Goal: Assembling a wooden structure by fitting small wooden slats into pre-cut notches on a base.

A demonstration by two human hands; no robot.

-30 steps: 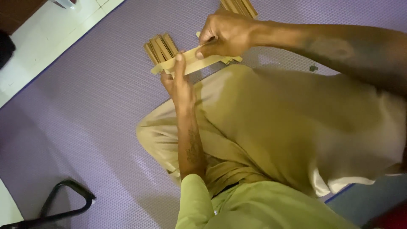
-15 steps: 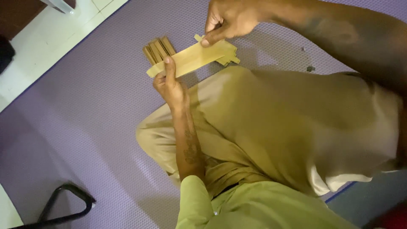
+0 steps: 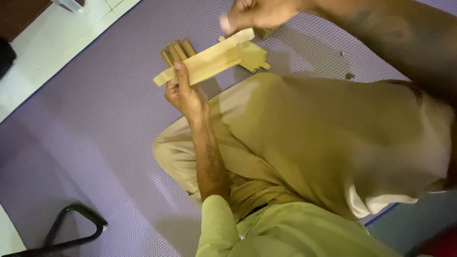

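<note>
My left hand [image 3: 184,95] holds a long, flat, pale strip [image 3: 204,62] near its lower left end, thumb pressed on top of it. My right hand [image 3: 257,12], at the top edge, pinches the strip's upper right end. The strip slants above a bundle of brown sticks [image 3: 178,49] lying on the purple mat [image 3: 95,143]. More pale flat pieces [image 3: 251,56] lie just right of the bundle, beside my knee in khaki trousers [image 3: 309,133].
White floor tiles [image 3: 57,38] border the mat at the top left, with a dark object [image 3: 5,57] at the left edge. A black metal frame [image 3: 71,228] lies at the bottom left. Small bits of debris [image 3: 350,76] sit on the mat at right.
My right hand has moved up toward the top edge, lifting the strip's right end off the bundle. My left hand has stayed on the other end.
</note>
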